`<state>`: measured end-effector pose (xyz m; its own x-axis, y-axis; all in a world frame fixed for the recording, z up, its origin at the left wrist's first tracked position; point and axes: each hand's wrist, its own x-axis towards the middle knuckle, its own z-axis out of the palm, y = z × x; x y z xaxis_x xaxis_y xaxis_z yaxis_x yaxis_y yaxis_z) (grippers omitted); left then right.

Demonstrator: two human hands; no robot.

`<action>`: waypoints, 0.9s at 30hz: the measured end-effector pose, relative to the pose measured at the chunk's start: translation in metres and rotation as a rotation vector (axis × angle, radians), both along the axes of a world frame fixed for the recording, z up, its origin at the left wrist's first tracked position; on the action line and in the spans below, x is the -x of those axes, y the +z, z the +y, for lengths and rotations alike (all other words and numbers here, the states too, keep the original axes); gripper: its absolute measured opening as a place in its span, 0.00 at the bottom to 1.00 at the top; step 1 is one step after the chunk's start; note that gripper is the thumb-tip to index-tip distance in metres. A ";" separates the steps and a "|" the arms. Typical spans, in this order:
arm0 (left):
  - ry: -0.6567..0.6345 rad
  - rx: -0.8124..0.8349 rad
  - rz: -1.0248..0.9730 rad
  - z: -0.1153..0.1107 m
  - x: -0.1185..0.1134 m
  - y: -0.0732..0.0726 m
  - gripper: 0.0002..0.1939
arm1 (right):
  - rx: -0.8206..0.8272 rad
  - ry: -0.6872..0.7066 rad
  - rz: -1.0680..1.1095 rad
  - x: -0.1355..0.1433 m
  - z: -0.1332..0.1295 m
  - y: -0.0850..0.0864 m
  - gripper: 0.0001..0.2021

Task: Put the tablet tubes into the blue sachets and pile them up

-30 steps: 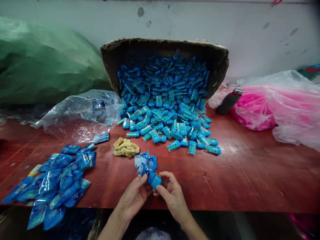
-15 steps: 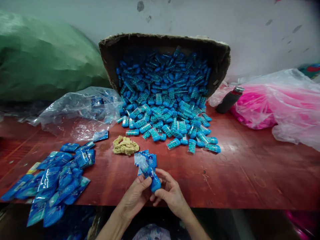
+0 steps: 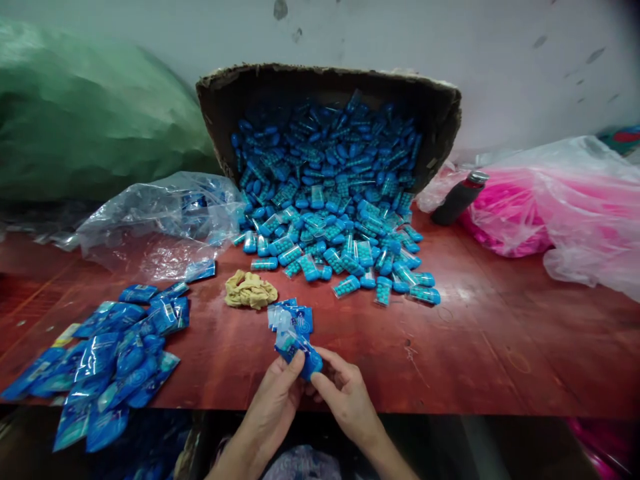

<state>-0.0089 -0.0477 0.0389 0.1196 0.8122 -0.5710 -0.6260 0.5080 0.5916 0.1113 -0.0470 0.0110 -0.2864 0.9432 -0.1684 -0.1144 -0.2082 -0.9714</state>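
Observation:
Near the table's front edge, my left hand (image 3: pixel 276 395) and my right hand (image 3: pixel 349 396) both grip one blue packet (image 3: pixel 306 359) with a clear upper part. The left thumb presses on its face; the right thumb and fingers pinch its lower right end. Just beyond, a few flat blue packets (image 3: pixel 303 319) lie on the table, partly covered by the held one. A crumpled yellow cloth (image 3: pixel 251 290) rests behind them to the left. Further back, a tipped cardboard box (image 3: pixel 330 75) spills blue-capped clear bottles (image 3: pixel 345 207) holding small turquoise balls.
A pile of blue packets (image 3: pixel 120 353) lies at left, overhanging the front edge of the red table (image 3: pixel 480 353). Behind it are a clear plastic bag (image 3: pixel 160 220) and a large green sack (image 3: pixel 90 120). A dark bottle (image 3: pixel 459 199) and a pink-filled bag (image 3: pixel 540 207) stand at right.
The held packet has tilted and shifted slightly, with its clear part lower. My left hand has moved a little to the right, closer to my right hand.

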 end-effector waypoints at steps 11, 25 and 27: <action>0.196 -0.096 0.485 0.003 0.003 -0.024 0.13 | -0.064 -0.251 -0.011 0.023 -0.012 -0.020 0.16; 0.329 -0.106 0.449 0.011 0.014 -0.024 0.13 | 0.019 -0.211 0.077 0.026 -0.014 -0.026 0.14; 0.290 -0.064 0.314 0.011 0.009 -0.016 0.14 | -0.029 -0.218 0.029 0.023 -0.013 -0.023 0.13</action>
